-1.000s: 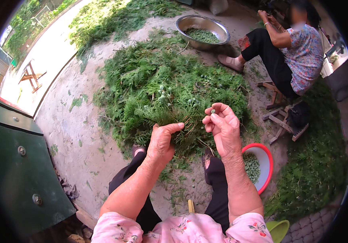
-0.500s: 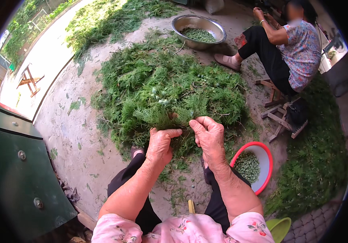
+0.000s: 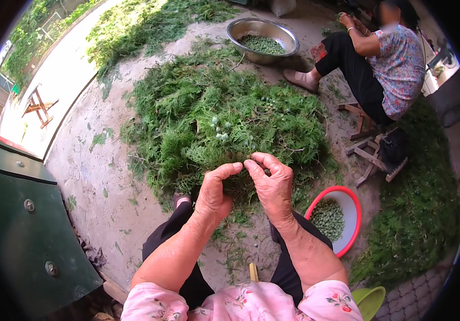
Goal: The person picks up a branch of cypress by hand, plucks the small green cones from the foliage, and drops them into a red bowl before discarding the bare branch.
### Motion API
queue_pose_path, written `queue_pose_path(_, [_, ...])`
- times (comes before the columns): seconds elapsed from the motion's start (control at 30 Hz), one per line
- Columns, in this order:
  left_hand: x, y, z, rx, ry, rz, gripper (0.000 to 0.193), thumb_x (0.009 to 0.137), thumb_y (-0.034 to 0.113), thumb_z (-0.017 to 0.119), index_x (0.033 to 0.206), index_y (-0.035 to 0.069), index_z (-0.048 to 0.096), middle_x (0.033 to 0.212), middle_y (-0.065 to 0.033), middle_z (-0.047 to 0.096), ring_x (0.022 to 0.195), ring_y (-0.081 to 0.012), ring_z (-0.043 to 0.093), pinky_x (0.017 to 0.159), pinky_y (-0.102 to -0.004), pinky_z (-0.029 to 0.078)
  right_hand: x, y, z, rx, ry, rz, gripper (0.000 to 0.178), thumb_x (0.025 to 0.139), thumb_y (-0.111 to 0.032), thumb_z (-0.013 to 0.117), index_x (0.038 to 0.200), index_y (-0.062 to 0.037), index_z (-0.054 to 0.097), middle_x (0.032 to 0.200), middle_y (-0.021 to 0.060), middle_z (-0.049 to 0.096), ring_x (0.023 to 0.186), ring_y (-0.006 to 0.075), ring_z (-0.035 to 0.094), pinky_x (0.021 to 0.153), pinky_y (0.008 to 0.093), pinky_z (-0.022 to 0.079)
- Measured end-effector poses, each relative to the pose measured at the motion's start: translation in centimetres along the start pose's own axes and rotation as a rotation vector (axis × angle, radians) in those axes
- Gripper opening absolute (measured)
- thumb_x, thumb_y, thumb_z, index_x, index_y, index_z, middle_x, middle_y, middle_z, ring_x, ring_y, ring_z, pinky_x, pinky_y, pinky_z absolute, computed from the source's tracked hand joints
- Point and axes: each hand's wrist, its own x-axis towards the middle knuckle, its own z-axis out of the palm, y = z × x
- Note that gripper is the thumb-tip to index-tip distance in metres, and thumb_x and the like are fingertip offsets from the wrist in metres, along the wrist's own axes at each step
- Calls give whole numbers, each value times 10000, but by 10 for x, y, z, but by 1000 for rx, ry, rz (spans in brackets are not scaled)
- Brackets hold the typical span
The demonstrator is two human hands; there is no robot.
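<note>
My left hand is closed at the near edge of a heap of cut evergreen branches. Its thumb points right and its curled fingers are mostly hidden, so what they hold does not show. Close by, my right hand pinches thumb and forefinger together on the stem of a green evergreen sprig. Pale blue-green berries cluster just beyond both hands, against the foliage. Beside my right knee, a red-rimmed white basin holds many picked green berries.
A metal basin with more berries stands beyond the heap. At the upper right, a person sits, hands raised, near a wooden stool. Dark green panels line the left. Greenery covers the right-hand ground; a yellow-green container sits lower right.
My right hand has shifted slightly left, and my left thumb has risen a little. The berry cluster has moved slightly right. The other person's hands have moved.
</note>
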Motion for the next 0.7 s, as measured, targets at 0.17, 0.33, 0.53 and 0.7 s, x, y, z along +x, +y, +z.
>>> queue_pose_path(0.17, [3, 6, 11, -168, 10, 29, 217, 812, 232, 617, 966, 79, 615, 904, -37, 642, 849, -180, 589, 792, -341, 456, -5, -9, 0, -131, 74, -153, 118, 737, 31, 659, 847, -9, 641, 664, 47, 544, 544, 110, 488, 490, 245, 390])
queue_pose_path(0.33, [3, 7, 4, -129, -81, -11, 306, 861, 321, 583, 1073, 102, 570, 1031, -29, 619, 917, -181, 582, 837, -351, 450, 0, -5, 1, -162, 108, -272, 141, 712, 57, 670, 831, -17, 655, 651, 42, 528, 543, 120, 492, 491, 248, 393])
queue_pose_path(0.53, [-1, 14, 10, -136, -68, -9, 264, 876, 298, 554, 1063, 111, 569, 974, -55, 622, 861, -194, 595, 792, -360, 487, 5, 0, -3, -30, 35, -287, 173, 699, 93, 665, 819, -30, 673, 684, 27, 531, 589, 115, 511, 515, 238, 406])
queue_pose_path(0.7, [5, 11, 0, 18, 39, 28, 157, 797, 124, 650, 918, 36, 604, 781, -58, 623, 679, -162, 594, 655, -307, 511, 8, 0, -6, -13, -65, -310, 194, 712, 115, 636, 835, -28, 682, 749, 24, 518, 664, 112, 508, 585, 217, 419])
